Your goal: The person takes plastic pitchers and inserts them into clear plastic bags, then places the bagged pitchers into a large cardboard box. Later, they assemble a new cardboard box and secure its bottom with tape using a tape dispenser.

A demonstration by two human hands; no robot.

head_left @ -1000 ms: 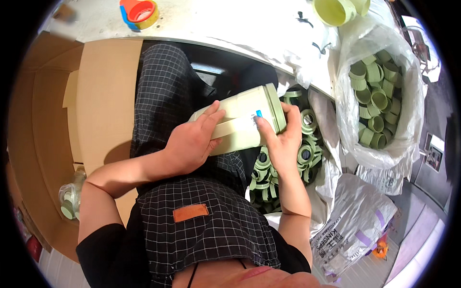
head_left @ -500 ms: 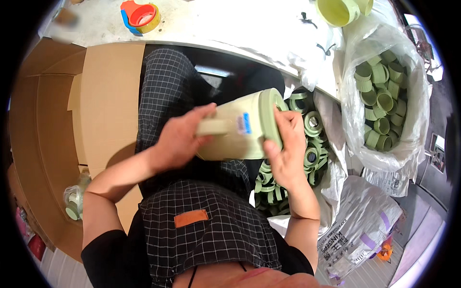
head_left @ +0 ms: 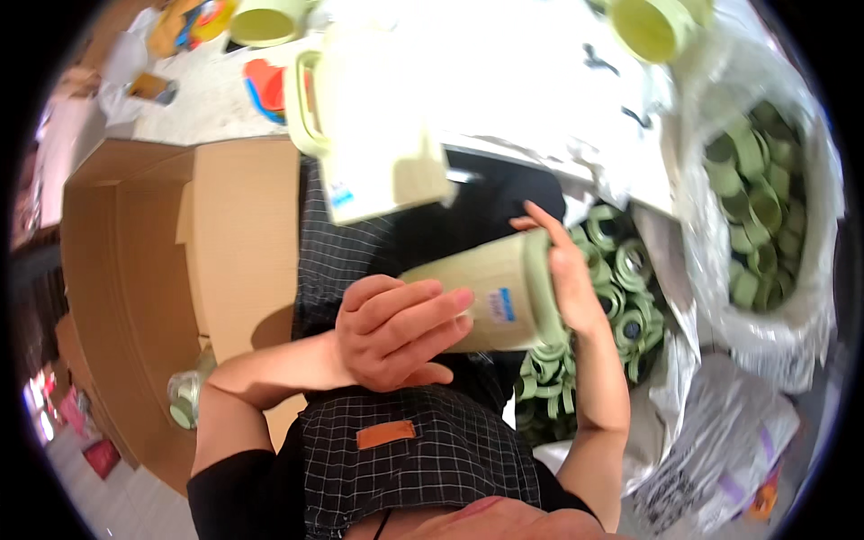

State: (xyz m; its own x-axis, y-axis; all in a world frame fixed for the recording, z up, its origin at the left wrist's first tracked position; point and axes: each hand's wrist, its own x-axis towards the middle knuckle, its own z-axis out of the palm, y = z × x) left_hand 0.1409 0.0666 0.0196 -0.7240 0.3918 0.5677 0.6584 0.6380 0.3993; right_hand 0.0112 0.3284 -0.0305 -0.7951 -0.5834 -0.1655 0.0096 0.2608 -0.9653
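A pale green handled mug (head_left: pixel 490 301) with a blue sticker lies on its side over my lap. Its darker green lid (head_left: pixel 541 286) points right. My left hand (head_left: pixel 396 331) lies over the mug's left part, fingers nearly straight against its side and hiding the handle. Against the lid end rests my right hand (head_left: pixel 569 274), fingers stretched along the far side of the rim. Farther off, a second pale mug (head_left: pixel 382 166) with a handle and blue sticker overlaps the table edge; glare washes out its top, and what supports it cannot be seen.
An opened cardboard box (head_left: pixel 135 270) stands left. Right of my lap, a white sack (head_left: pixel 675 351) holds many green lids. Beyond it, a clear bag (head_left: pixel 693 207) holds green ring-shaped parts. On the white table (head_left: pixel 207 112) are a red-and-blue tape dispenser (head_left: pixel 265 85) and other green cups (head_left: pixel 652 27).
The view has shifted. The mug in my hands is still on its side; my left fingers have come over its side and my right hand has slid along the lid. A second mug has appeared.
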